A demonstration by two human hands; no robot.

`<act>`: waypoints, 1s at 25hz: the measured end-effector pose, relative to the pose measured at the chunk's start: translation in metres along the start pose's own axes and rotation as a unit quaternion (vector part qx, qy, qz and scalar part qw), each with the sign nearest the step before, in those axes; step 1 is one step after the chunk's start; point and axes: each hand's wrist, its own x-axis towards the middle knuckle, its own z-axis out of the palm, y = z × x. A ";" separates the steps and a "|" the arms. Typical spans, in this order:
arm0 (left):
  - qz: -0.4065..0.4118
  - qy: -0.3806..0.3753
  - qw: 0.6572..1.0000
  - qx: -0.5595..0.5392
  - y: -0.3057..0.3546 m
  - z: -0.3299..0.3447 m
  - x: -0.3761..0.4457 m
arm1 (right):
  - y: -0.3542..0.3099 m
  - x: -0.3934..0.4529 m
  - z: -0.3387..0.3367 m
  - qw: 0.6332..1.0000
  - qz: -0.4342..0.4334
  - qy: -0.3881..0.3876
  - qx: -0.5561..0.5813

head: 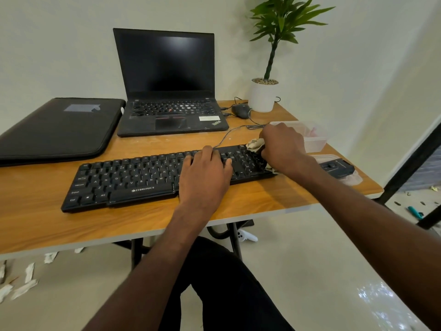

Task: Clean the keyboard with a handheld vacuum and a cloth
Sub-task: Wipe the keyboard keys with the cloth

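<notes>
A black Zebronics keyboard (133, 180) lies across the wooden table (274, 199), its cable running back toward the laptop. My left hand (205, 175) rests flat on the keys right of the middle, fingers straight. My right hand (284, 146) grips a crumpled beige cloth (254, 145) and presses it on the keyboard's right end, over the number pad. A small black handheld device, possibly the vacuum (336, 168), lies on a clear plastic lid at the table's right edge.
An open black laptop (167, 91) stands behind the keyboard, with a black folder case (59, 130) to its left. A mouse (241, 110), a potted plant (265, 96) and a clear plastic box (312, 137) sit at the back right. Paper scraps litter the floor.
</notes>
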 end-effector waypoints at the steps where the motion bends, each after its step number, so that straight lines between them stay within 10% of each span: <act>1: 0.002 -0.002 1.000 0.007 0.001 -0.001 0.000 | -0.002 -0.004 -0.001 1.000 -0.007 0.005 0.003; 7: 0.007 -0.003 1.000 0.012 -0.001 0.000 0.000 | -0.023 0.002 -0.001 0.961 -0.075 -0.074 0.257; 13: 0.003 -0.004 1.000 0.008 -0.002 0.001 -0.001 | -0.009 0.011 -0.010 0.976 -0.052 -0.131 0.163; 25: 0.004 -0.005 1.000 0.001 -0.002 0.000 -0.001 | -0.003 0.013 0.005 0.999 0.024 0.036 0.020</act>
